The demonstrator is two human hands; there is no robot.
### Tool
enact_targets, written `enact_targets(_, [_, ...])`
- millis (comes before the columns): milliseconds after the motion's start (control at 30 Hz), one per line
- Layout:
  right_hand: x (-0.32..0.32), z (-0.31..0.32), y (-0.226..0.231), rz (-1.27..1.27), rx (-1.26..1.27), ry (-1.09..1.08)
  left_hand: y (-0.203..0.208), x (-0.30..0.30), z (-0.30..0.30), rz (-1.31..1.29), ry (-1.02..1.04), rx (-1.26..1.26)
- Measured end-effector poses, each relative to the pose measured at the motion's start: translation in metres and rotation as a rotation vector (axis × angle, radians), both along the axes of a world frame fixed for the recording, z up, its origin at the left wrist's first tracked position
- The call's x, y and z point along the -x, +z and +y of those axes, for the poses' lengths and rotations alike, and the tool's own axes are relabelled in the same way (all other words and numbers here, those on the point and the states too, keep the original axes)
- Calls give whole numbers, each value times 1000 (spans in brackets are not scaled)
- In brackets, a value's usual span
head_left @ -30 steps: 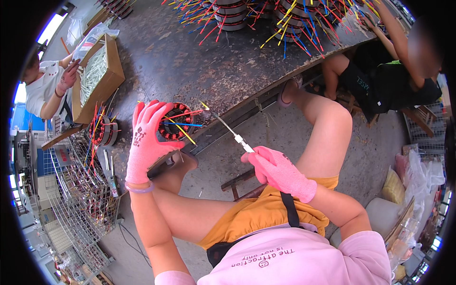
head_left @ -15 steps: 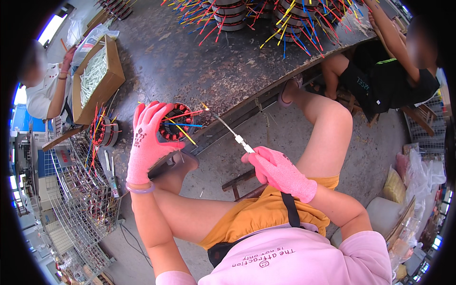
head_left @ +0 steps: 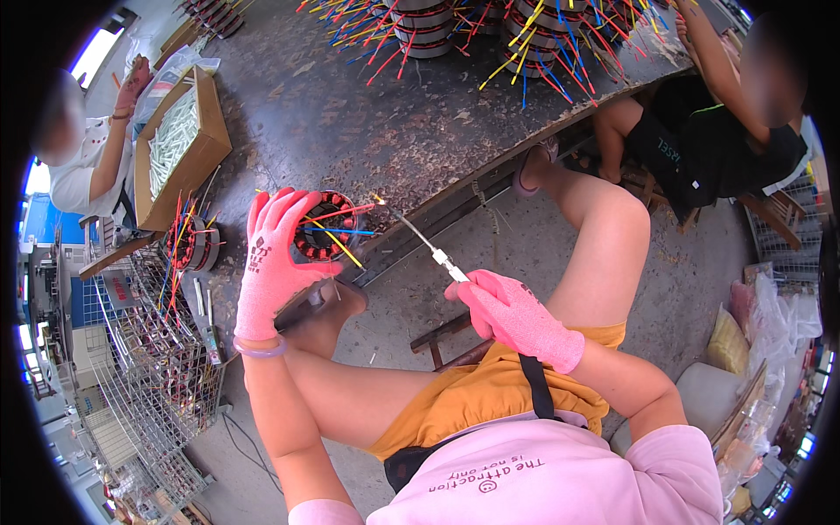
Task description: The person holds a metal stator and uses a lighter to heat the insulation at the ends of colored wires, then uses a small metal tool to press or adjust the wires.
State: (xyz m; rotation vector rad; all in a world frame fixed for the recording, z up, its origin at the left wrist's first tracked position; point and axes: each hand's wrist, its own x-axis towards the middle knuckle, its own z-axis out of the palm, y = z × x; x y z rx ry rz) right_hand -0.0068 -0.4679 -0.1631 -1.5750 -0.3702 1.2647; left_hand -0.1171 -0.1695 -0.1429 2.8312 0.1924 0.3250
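Note:
My left hand (head_left: 276,258), in a pink glove, grips the left side of a motor stator (head_left: 315,249) at the table's near edge. Its fingers lie along the far side, with the thumb stretched out below. Red, yellow and blue leads stick out of the stator toward the right. My right hand (head_left: 516,317), also gloved in pink, is closed around the white handle of a soldering iron (head_left: 425,240). The iron's thin metal tip meets, or nearly meets, the bright end of the red lead (head_left: 352,211).
Another stator (head_left: 203,248) with leads lies left of my left hand. A cardboard box (head_left: 210,109) of white tubes stands behind it. Stacked stators (head_left: 420,31) fill the table's far side. Wire baskets (head_left: 149,376) stand at left. Co-workers sit at left (head_left: 87,171) and right (head_left: 744,144).
My hands, the stator and the soldering iron keep almost the same place. The left co-worker's gloved hand has risen, and the right co-worker has shifted slightly.

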Motion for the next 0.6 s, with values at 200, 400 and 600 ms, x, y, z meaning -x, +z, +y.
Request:
enact_targets(200, [0, 0, 2, 25, 35, -15, -1, 0, 0, -3, 1, 14])
enact_targets(400, [-2, -4, 11, 37, 66, -2, 1, -1, 0, 19, 21, 2])
enact_targets(600, [6, -8, 6, 89, 78, -9, -7, -2, -3, -14, 65, -3])
